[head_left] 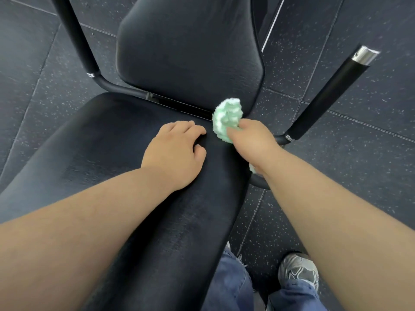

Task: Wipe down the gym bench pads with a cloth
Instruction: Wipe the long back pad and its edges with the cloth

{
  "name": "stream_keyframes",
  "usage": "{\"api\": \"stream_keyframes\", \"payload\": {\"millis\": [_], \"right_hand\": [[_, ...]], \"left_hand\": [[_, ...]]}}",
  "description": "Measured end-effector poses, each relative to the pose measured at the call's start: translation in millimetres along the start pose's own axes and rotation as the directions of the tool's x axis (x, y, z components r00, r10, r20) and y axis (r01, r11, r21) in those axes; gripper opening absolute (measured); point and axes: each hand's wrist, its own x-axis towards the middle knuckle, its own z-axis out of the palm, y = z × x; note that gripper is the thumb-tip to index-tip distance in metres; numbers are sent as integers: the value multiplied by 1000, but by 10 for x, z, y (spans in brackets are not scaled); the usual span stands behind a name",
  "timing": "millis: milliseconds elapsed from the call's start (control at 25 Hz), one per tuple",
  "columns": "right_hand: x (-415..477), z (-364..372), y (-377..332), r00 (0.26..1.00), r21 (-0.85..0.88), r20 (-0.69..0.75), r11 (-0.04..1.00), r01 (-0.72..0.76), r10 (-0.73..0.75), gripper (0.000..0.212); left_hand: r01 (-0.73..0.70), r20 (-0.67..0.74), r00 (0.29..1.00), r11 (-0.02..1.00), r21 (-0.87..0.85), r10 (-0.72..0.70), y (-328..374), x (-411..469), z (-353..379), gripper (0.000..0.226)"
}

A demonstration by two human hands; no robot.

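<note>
Right now the right hand (251,142) has its grip clenched around a bunched, fluffy mint-green cloth (228,121), and that cloth sits at the far right corner of the long black vinyl seat pad (112,153), right by the gap where the seat meets the upright black back pad (188,48). Most of the wad pokes out ahead of the fingers, and a small tail of it shows under the wrist. The left hand (177,151) lies palm-down on the surface just beside it, released, holding nothing, fingers curled lightly against the vinyl, apparently as a brace.

Judging by the position, the wipe is working the join between the two pads. Here's the risk: the cloth is balled up tight, so only a small patch of it meets the pad, and a pass like that could leave streaks or miss the seam altogether. It's also close to the right edge, so a hard push could slide the hand off the side toward the black metal frame tube (323,97). And the loose tail could snag in the gap or on the frame bracket there. A flatter cloth would help.
</note>
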Motion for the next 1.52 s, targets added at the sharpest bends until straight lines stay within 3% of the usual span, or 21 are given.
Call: {"api": "stream_keyframes", "payload": {"millis": [80,160,280,480,600,680,880,960,1080,1200,1280,1360,1400,1480,1520], "right_hand": [[-315,-56,217,993,33,-107,997,63,-59,15],[-360,-54,247,978,-53,-204,998,25,-35,14],[-164,80,-4,985,-255,-171,965,-53,9,22],[-202,305,-79,946,-405,-247,909,97,-211,17],[-186,354,-89,893,-433,-203,855,285,-401,14],[-173,309,-45,887,-423,-128,833,355,-443,19],[-397,145,172,941,-378,-176,903,205,-288,31],[-772,269,260,943,-253,-143,932,260,-301,44],[-1021,342,317,889,-312,-12,847,431,-457,49],[-403,309,111,895,-407,-9,819,404,-446,46],[-347,451,-96,905,-422,47,813,401,-422,55],[-879,776,-104,793,-298,233,735,609,-563,59],[-1311,903,-42,673,-197,371,654,731,-640,57],[-1795,895,110,450,-1,538,533,846,-713,52],[-1749,792,104,418,23,613,544,839,-670,50]], "left_hand": [[-6,-16,1000,1000,-8,6,-13,14,-9,40],[1,-33,999,1000,-17,-1,-27,15,-23,39],[5,2,1000,999,-54,-4,-13,-6,-47,40],[18,-7,1000,983,-184,-19,-89,22,-103,38],[116,-52,988,928,-353,-144,-119,65,-159,29],[177,-50,975,895,-410,-216,-113,83,-201,28],[200,16,978,916,-347,-208,-67,78,-249,32],[153,41,988,935,-321,-147,-53,54,-244,31],[167,98,985,911,-377,-140,-94,16,-313,34],[180,47,984,919,-351,-175,-254,44,-437,39],[237,-45,964,924,-301,-262,-481,18,-493,39],[324,-84,928,898,-299,-363,-715,-55,-581,38],[365,-71,912,879,-307,-403,-816,-125,-633,37],[411,-20,898,855,-318,-439,-973,-323,-732,37],[409,15,906,866,-289,-423,-1037,-459,-776,37]]}}
